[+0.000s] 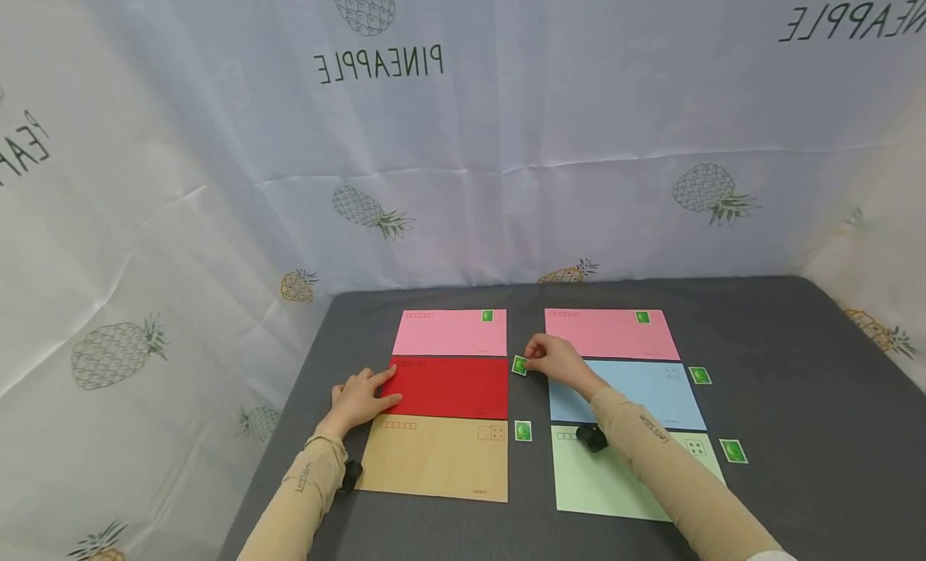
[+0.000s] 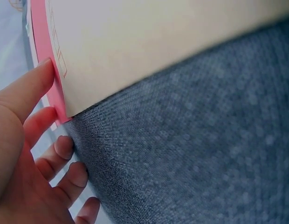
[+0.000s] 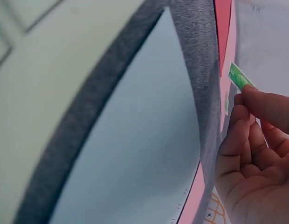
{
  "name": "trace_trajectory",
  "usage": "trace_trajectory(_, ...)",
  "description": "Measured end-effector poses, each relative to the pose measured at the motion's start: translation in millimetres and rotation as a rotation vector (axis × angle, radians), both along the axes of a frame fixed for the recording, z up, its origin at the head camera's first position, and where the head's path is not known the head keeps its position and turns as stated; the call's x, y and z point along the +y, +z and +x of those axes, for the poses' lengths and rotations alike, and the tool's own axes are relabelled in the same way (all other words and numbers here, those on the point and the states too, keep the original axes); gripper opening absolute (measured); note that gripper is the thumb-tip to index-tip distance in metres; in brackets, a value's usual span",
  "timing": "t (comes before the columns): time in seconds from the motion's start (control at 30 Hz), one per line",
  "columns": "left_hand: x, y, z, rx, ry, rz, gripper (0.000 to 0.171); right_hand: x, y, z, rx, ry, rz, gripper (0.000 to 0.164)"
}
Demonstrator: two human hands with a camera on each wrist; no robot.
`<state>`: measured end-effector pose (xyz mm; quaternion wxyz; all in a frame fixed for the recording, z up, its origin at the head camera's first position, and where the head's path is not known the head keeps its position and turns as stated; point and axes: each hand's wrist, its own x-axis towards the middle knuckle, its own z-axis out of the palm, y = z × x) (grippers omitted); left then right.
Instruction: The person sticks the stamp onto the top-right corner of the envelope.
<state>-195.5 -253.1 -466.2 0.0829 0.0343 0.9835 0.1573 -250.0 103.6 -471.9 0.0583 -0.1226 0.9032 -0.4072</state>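
In the head view my left hand [image 1: 358, 400] rests at the left edge of the red envelope [image 1: 448, 388], thumb and index finger laid on it. The left wrist view shows that thumb by the corner of the tan envelope [image 2: 135, 42], fingers spread. My right hand [image 1: 560, 360] pinches a small green stamp [image 1: 519, 366] between thumb and index finger, over the gap between the red envelope and the blue envelope [image 1: 622, 384]. Seen from the right wrist, the stamp [image 3: 241, 77] sticks out past the fingertips, its corner free.
Pink envelopes [image 1: 448, 336] [image 1: 608, 336] lie at the back, each bearing a green stamp. A light green envelope [image 1: 615, 481] is partly under the right forearm. Loose stamps lie on the grey table [image 1: 796, 368]: one stamp [image 1: 523, 431] mid-table, others [image 1: 699, 375] [image 1: 734, 451] at right.
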Motion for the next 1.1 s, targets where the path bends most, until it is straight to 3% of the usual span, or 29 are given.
trace_trajectory(0.53,-1,-0.8,-0.3,0.0,-0.001,0.006,0.065,-20,6.9,-2.1,-0.052,0.023,-0.045,0.006)
trace_trajectory(1.1,-1,0.1,-5.6,-0.053,0.072,0.047,0.069,-52,0.0,-13.1,-0.081,0.066,-0.065,0.008)
